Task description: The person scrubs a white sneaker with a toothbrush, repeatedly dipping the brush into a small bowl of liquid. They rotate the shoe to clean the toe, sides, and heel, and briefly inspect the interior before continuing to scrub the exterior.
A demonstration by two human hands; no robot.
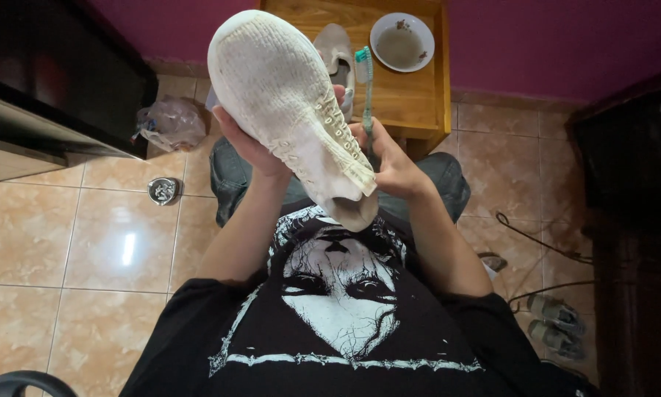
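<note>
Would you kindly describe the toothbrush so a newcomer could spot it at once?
Start at the wooden table by the purple wall. Just before it, the right hand holds the toothbrush upright beside the white shoe. Its teal handle and bristled head set it apart.

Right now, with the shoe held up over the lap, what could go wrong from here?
1. The white knitted lace-less shoe rests only in the left hand; it might slip onto the black printed T-shirt.
2. The teal toothbrush in the right hand could flick dirt.
3. The white bowl of murky water sits near the wooden table's edge.
</note>
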